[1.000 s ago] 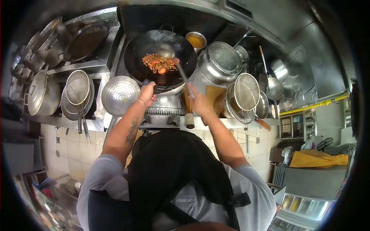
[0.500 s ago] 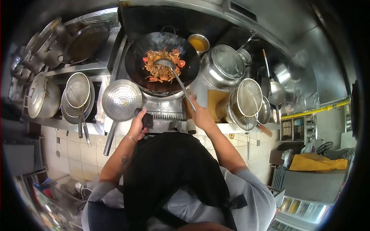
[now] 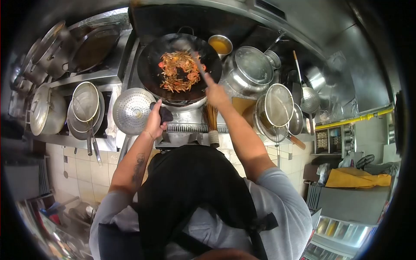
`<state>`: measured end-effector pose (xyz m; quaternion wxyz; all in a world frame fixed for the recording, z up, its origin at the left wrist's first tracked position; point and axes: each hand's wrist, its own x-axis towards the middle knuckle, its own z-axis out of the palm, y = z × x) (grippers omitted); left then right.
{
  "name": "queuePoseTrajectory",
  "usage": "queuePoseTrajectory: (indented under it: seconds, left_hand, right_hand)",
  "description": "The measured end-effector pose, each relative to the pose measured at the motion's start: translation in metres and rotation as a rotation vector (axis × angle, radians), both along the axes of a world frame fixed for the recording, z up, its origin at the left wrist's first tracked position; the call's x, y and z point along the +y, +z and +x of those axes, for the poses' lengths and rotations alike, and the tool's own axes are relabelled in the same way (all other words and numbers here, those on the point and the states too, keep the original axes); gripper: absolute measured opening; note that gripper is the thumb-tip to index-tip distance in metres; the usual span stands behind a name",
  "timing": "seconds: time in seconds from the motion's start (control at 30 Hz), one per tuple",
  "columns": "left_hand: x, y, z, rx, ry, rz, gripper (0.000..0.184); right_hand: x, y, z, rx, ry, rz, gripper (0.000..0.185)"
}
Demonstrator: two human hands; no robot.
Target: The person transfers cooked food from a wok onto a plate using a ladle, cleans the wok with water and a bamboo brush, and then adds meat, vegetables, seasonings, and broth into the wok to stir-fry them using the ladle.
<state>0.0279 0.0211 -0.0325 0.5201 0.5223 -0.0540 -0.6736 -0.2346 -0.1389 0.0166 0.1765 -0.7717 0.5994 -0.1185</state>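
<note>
My right hand (image 3: 216,93) is closed on the handle of a metal ladle (image 3: 200,67). The ladle's bowl is smeared by motion near the far side of a black wok (image 3: 147,74). Browned strips of food (image 3: 174,80) with red tomato pieces lie in the wok, with a bare patch amid them. In my left hand (image 3: 153,122) a dark folded cloth (image 3: 165,114) is gripped just below the wok's near left edge. Whether the cloth touches the wok, I cannot tell. Left of that hand rests a perforated skimmer (image 3: 132,108).
A pot of orange liquid (image 3: 220,45) stands behind the wok at right. Right of the wok are a large lidded pot (image 3: 254,65) and a mesh strainer (image 3: 278,104). A bamboo brush (image 3: 211,119) lies in front. More strainers (image 3: 85,102) sit at left.
My right hand has pushed forward with the ladle, whose bowl moved from mid-wok to the far side. The food has spread, opening a gap. My left hand is slightly further forward with the cloth.
</note>
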Motion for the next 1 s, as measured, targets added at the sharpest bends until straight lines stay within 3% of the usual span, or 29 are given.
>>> queuePoseTrajectory:
  seconds: [0.07, 0.17, 0.23, 0.33, 0.43, 0.53, 0.6, 0.67, 0.7, 0.77, 0.8, 0.87, 0.93, 1.0]
  left_hand:
    - [-0.017, 0.002, 0.002, 0.005, -0.023, 0.02, 0.044]
    - [-0.039, 0.005, -0.001, 0.084, 0.033, 0.074, 0.041]
    - [-0.053, -0.004, -0.008, 0.054, -0.031, 0.114, 0.039]
    - [-0.055, -0.002, -0.02, 0.005, -0.111, 0.129, 0.035]
    - [-0.057, 0.01, -0.021, -0.017, -0.072, 0.152, 0.033]
    - [-0.063, 0.001, -0.02, -0.029, -0.07, 0.203, 0.032]
    - [-0.062, 0.001, -0.021, -0.061, -0.06, 0.097, 0.028]
    - [-0.072, -0.045, -0.018, 0.048, -0.004, 0.045, 0.022]
    - [-0.066, -0.038, -0.024, 0.006, 0.03, 0.041, 0.015]
    - [-0.027, 0.005, -0.036, 0.076, 0.111, 0.045, 0.013]
    - [-0.004, 0.037, -0.04, 0.061, 0.12, 0.046, 0.012]
    - [0.005, 0.071, -0.036, 0.115, 0.103, 0.058, 0.012]
    - [-0.006, 0.073, -0.036, 0.103, 0.149, 0.068, 0.016]
    - [-0.034, 0.012, -0.027, 0.087, 0.096, 0.02, 0.018]
  right_hand:
    - [0.028, -0.005, -0.005, 0.222, 0.202, 0.138, 0.071]
    - [0.039, 0.007, -0.057, 0.367, 0.243, 0.111, 0.073]
    - [0.033, 0.027, -0.083, 0.22, 0.226, 0.077, 0.074]
    - [0.015, 0.006, -0.091, -0.146, 0.115, -0.121, 0.074]
    - [0.024, -0.054, -0.051, -0.275, -0.043, -0.114, 0.073]
    - [0.093, 0.002, -0.04, -0.165, 0.09, 0.116, 0.075]
    - [0.124, 0.017, -0.055, -0.115, 0.079, 0.141, 0.075]
    - [0.15, 0.041, -0.068, -0.049, 0.048, 0.204, 0.074]
    - [0.162, 0.047, -0.082, -0.112, 0.111, 0.149, 0.073]
    - [0.186, 0.117, -0.095, -0.186, 0.165, 0.344, 0.072]
    - [0.189, 0.15, -0.101, -0.058, 0.169, 0.479, 0.073]
    - [0.187, 0.148, -0.121, -0.095, 0.29, 0.401, 0.074]
    - [0.183, 0.146, -0.12, -0.089, 0.343, 0.395, 0.076]
    - [0.165, 0.103, -0.099, -0.065, 0.264, 0.37, 0.072]
